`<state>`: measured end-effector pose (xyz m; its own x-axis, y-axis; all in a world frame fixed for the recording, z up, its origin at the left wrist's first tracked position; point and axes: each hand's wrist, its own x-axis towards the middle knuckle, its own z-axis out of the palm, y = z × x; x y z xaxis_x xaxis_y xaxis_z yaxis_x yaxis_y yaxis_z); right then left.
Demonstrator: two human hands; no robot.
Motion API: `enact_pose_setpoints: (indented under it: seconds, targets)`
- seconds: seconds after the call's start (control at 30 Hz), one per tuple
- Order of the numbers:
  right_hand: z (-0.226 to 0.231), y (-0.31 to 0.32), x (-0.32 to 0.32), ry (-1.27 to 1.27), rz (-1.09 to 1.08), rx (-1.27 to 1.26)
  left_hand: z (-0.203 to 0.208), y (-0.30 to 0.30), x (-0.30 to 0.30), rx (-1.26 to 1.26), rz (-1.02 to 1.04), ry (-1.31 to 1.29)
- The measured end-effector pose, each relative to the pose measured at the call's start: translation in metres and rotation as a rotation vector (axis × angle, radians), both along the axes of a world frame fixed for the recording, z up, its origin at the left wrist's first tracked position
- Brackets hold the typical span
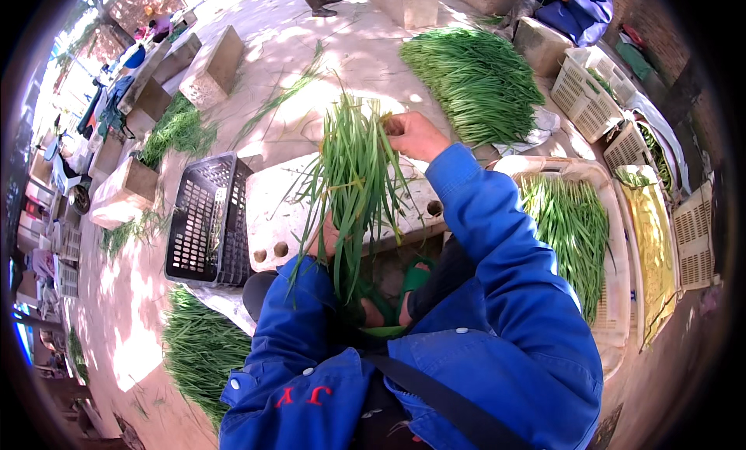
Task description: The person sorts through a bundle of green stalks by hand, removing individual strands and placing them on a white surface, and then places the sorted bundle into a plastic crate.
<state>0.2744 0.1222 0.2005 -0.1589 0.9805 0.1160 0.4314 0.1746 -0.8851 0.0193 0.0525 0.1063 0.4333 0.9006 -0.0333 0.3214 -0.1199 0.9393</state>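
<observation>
the left hand grips the bunch of chives near its base while the right hand pinches stalks at the top, so a hard pull could snap them.

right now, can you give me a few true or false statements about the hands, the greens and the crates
1. The left hand grips the bunch of green stalks near its lower end. True.
2. The right hand rests on the black crate. False: it pinches the top of the bunch.
3. The black crate lies on its side to the person's left. True.
4. The pale crate on the right is empty. False: it holds green stalks.
</observation>
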Motion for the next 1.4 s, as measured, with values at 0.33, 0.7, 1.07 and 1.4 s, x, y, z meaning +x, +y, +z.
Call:
enact_pose_setpoints:
  seconds: [0.33, 0.7, 1.07, 1.4]
  targets:
    - [0.054, -0.031, 0.055, 0.876, -0.071, 0.073, -0.015, -0.006, -0.011, 0.097, 0.121, 0.073]
    - [0.058, -0.031, 0.061, 1.069, -0.19, 0.147, -0.018, -0.011, -0.02, 0.094, 0.174, 0.18]
    - [0.041, -0.023, 0.019, -0.359, -0.055, 0.297, -0.003, -0.01, 0.002, 0.066, 0.013, 0.121]
    - [0.043, -0.024, 0.075, 0.227, -0.346, 0.08, -0.017, 0.002, -0.006, 0.18, 0.026, 0.147]
